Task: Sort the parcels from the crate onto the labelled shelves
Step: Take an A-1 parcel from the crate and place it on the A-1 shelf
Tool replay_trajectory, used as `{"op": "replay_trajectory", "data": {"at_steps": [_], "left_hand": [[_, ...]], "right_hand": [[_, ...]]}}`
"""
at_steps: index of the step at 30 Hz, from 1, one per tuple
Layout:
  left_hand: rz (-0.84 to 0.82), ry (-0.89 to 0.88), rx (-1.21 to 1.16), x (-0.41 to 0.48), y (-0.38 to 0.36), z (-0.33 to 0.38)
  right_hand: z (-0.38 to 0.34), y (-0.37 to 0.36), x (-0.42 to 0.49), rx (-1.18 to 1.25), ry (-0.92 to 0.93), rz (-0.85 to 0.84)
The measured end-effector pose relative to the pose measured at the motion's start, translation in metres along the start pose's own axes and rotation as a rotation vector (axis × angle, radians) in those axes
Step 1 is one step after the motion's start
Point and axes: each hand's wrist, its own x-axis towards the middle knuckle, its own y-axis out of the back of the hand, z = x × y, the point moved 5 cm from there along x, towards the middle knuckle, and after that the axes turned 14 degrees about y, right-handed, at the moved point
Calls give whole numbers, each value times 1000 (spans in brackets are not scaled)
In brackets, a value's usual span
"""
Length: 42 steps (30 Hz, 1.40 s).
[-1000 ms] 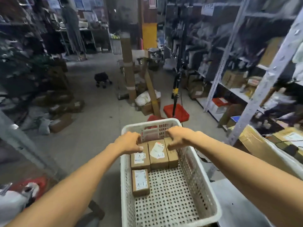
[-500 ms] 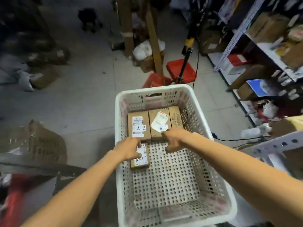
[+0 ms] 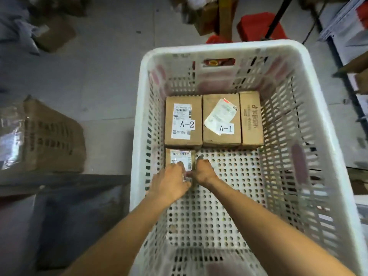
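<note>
A white perforated crate (image 3: 326, 124) fills the view. Along its far wall lie three brown parcels: one labelled A-2 (image 3: 184, 121), one labelled A-1 (image 3: 221, 120), and a narrow one (image 3: 251, 118) on its side. A smaller parcel (image 3: 180, 158) lies nearer, at the crate's left wall. My left hand (image 3: 169, 181) rests on its near half, and my right hand (image 3: 203, 172) presses against its right side. Both hands close around this small parcel and hide its shelf label. It still lies on the crate floor.
A flattened cardboard box (image 3: 45, 136) wrapped in plastic lies on the grey floor to the left. Red plastic stools (image 3: 258, 24) stand beyond the crate. Shelving with boxes (image 3: 350, 46) runs along the right edge. More cartons (image 3: 53, 32) lie at the far left.
My head has tilted down over the crate. Both hands have moved from the crate's far rim down to the small parcel, and now they close on it.
</note>
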Motion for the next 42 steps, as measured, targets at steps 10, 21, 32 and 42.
{"op": "replay_trajectory", "data": {"at_steps": [10,21,32,42], "left_hand": [[-1,96,-170,23,-40,-16],[8,16,-189,-47,27,13],[266,-380,-9,-198,178,67],[384,-720,183,-363,192,104]], "right_hand": [[42,-40,36,510,18,169],[33,50,-78,536,35,280],[-75,185,-305,492,267,703],[-104,197,-506,440,326,1008]]}}
